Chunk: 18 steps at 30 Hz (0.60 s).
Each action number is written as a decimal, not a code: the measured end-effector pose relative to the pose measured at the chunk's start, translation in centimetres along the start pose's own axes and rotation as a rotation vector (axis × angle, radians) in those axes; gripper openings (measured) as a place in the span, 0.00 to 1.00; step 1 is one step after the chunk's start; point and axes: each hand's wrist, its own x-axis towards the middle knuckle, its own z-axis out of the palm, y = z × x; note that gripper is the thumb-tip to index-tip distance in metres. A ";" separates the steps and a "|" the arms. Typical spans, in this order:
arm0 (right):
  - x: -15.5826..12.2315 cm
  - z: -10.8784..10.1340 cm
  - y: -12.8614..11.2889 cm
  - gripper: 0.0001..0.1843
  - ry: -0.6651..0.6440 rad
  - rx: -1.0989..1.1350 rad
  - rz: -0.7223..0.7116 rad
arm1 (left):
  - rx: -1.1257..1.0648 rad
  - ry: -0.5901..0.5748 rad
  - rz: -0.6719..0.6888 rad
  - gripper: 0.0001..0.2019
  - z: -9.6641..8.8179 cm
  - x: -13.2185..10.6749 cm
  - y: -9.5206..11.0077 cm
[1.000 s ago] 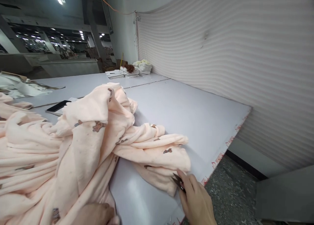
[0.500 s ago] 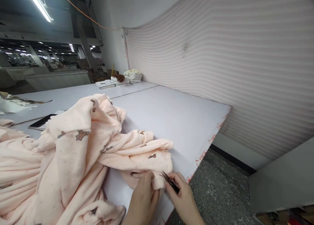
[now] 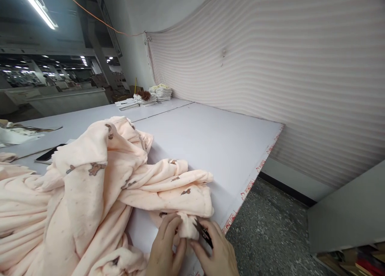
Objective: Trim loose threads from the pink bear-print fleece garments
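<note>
A pale peach plush garment (image 3: 87, 195) printed with small brown animals lies heaped across the left and middle of the table. My left hand (image 3: 167, 244) pinches a bunched end of it, perhaps a cuff, near the table's front edge. In my right hand (image 3: 218, 250) is a small pair of black thread snips (image 3: 204, 234), its blades pointing up and left against that same bunched end. The fingers and fabric hide part of the blades, so I cannot tell whether they are apart.
The white table (image 3: 207, 135) has red print along its right edge. Stacks of white pieces (image 3: 161, 93) stand at its far end. A dark phone-like object (image 3: 49, 153) lies behind the garment. A striped cloth (image 3: 255, 67) hangs along the right; speckled floor (image 3: 261, 228) shows below.
Both hands have moved slightly left and down. The snips now sit closer to the bunched fabric end, and my right hand has turned with its back more upward. The view has shifted slightly.
</note>
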 end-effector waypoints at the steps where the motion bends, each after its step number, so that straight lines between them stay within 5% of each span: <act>1: 0.1 0.5 0.1 0.13 0.016 -0.024 0.007 | -0.045 -0.056 -0.061 0.16 -0.3 0.3 0.2; 4: 1.0 1.0 0.1 0.06 0.052 -0.050 0.033 | -0.330 -0.236 -0.406 0.09 -0.9 1.4 0.6; 7: 1.7 0.2 -0.2 0.04 0.006 -0.027 0.021 | -0.548 -0.302 -0.625 0.14 -0.8 2.2 0.1; 11: 1.1 -1.2 -0.6 0.09 -0.126 0.033 -0.087 | -0.702 -0.295 -0.723 0.19 -0.5 2.2 -1.1; 18: 1.2 -1.2 -1.4 0.11 -0.117 -0.011 -0.145 | -0.837 -0.301 -0.784 0.20 -1.1 1.9 -0.1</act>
